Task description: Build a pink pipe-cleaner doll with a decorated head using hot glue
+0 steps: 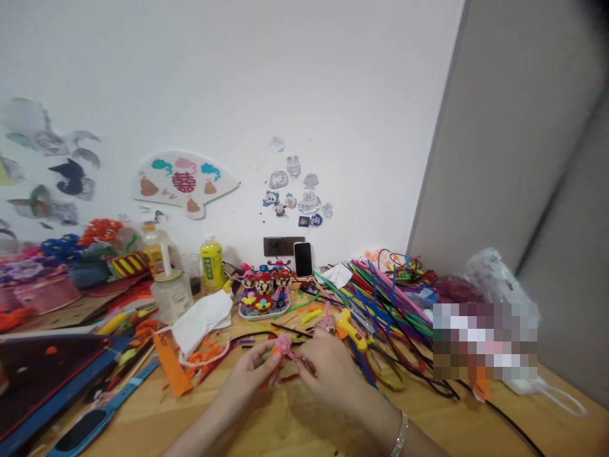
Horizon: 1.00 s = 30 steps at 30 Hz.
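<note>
Between both hands, low over the table, is a small pink fuzzy piece [284, 343] that looks wound from pipe cleaner. My left hand [252, 371] pinches it between thumb and fingers from the left. On the other side, the curled fingers of my right hand [330, 362] grip a pink strand [291, 355] running from that piece. Small bits of orange and green show at the left fingertips. Just behind the hands, several colourful pipe-cleaner figures [265, 289] stand on a white tray [264, 314]. A yellow glue gun [351, 330] lies close by my right hand.
Many coloured pipe cleaners [380, 298] are heaped at the right. A phone [303, 259] leans against the wall. To the left are a yellow-green bottle [212, 261], a glass jar [172, 298], a white mask [200, 320], an orange strip [171, 368] and a blue watch [90, 425].
</note>
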Each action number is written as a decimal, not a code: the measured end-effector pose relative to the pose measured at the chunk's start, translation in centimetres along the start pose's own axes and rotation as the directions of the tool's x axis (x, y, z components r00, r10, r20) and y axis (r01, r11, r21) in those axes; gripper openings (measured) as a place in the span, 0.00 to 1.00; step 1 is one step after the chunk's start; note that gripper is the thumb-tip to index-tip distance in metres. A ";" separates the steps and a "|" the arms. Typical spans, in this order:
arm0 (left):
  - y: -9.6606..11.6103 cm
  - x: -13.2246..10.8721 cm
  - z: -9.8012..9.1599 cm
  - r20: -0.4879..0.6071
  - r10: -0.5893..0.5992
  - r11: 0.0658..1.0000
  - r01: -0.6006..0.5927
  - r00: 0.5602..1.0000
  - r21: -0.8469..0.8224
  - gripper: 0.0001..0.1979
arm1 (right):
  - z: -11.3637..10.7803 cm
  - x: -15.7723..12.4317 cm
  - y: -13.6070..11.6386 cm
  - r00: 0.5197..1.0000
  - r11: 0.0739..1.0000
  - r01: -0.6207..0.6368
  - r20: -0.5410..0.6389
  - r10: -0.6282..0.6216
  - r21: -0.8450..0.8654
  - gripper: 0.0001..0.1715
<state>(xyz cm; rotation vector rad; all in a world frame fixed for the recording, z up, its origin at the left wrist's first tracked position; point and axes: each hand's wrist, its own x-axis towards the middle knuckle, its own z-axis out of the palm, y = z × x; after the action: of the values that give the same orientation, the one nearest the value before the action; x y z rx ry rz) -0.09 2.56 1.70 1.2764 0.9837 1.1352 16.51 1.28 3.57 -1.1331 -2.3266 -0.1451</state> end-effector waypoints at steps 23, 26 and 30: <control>0.9 -2.2 0.1 0.392 0.222 0.667 -0.432 0.893 0.607 0.09 | 1.7 0.1 2.7 0.973 0.554 -0.229 0.165 0.164 0.800 0.11; 0.7 -2.2 0.1 0.333 0.247 0.699 -0.406 0.910 0.590 0.09 | 2.5 0.4 2.8 0.962 0.417 -0.263 0.204 0.181 0.870 0.13; 0.7 -2.1 0.4 0.159 0.253 0.827 -0.299 0.954 0.476 0.09 | 2.5 0.3 1.7 0.962 0.453 -0.246 0.158 0.224 0.857 0.14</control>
<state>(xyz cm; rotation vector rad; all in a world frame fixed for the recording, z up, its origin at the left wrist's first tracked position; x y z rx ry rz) -0.14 0.37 2.34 1.9231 1.0879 1.0624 16.58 3.46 1.37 -0.8474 -1.7587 1.0728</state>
